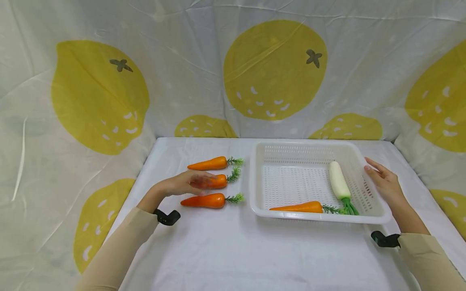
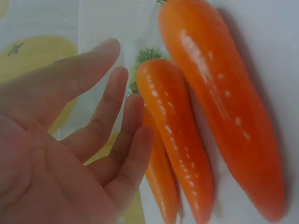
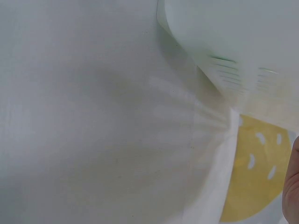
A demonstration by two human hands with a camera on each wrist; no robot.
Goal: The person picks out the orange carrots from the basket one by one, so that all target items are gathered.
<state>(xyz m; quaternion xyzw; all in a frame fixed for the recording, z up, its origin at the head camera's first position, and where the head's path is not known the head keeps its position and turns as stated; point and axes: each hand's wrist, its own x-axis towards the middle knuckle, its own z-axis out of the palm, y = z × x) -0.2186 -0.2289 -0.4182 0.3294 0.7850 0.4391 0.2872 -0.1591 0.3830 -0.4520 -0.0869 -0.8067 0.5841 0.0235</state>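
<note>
Two bare hands are at work: the left hand (image 1: 194,182), its fingers loosely extended and gripping nothing, hovers by the middle carrot (image 1: 220,181); the right hand (image 1: 386,184), fingers fairly straight, touches the right side of a white perforated plastic basket (image 1: 256,178). Noted either side of the middle carrot, a back carrot (image 1: 209,163) and a front carrot (image 1: 204,201), all three glossy orange, tapered, with feathery green tops facing the basket. Inside it, a fourth carrot (image 1: 300,207) lies along the near wall, its leaves meeting the green stalks of a smooth, blunt-ended white radish (image 1: 339,182). Beneath: smooth white tablecloth (image 1: 233,246). Beyond: creased pale fabric backdrop (image 1: 182,81), printed with large yellow lemons (image 1: 275,70).
</note>
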